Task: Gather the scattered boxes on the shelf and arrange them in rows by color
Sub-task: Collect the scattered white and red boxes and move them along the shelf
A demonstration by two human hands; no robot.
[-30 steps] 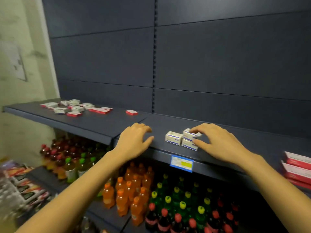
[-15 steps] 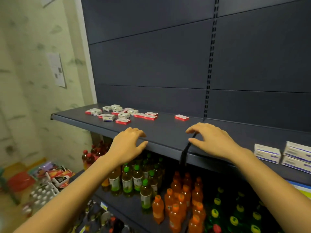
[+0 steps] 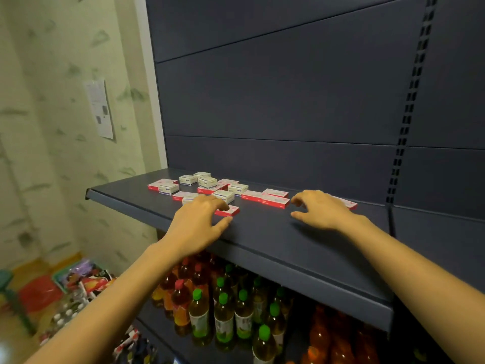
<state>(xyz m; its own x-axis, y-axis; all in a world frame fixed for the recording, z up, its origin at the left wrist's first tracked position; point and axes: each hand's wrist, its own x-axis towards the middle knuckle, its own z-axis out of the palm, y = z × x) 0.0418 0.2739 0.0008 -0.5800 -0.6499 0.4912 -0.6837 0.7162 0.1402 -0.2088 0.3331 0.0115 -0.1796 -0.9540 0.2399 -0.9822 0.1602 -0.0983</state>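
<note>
Head view: the scattered boxes [image 3: 207, 182], red and white mixed, lie on the shelf [image 3: 262, 232] from 12 to 1 o'clock of the left hand [image 3: 199, 224]. Both hands have loosely spread fingers, grasping nothing; the right hand [image 3: 322, 211] partly hides one red box [image 3: 347, 204]. Best pinch the small red box [image 3: 227, 212], at the left hand's 2 o'clock, by its long sides, lifting rather than dragging.

One wide-angle head view looks forward and down from close, dark shelf [image 3: 262, 232] central, drink bottles [image 3: 223, 319] at six o'clock.
</note>
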